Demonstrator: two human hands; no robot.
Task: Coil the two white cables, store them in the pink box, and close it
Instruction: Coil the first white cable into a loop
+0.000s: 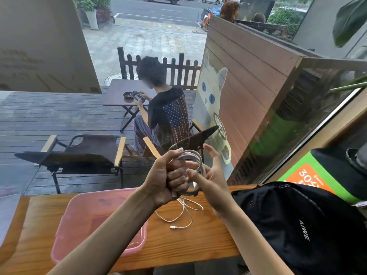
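Note:
My left hand (168, 177) is a fist closed around a white cable coil (193, 158), held up above the wooden counter (198, 241). My right hand (210, 175) sits against the coil's right side, fingers spread, index and thumb touching the loops. A loose white cable (182, 217) lies on the counter below my hands, its plug end near the middle; its upper end runs up toward my left fist. The pink box (79, 215) stands open on the counter at the left, partly hidden by my left forearm. No lid is visible.
A black backpack (297, 225) fills the counter's right side. A window pane stands just behind the counter. Outside, a person sits at a small table among folding chairs (83, 149). A green and orange sign (309, 175) stands at the right.

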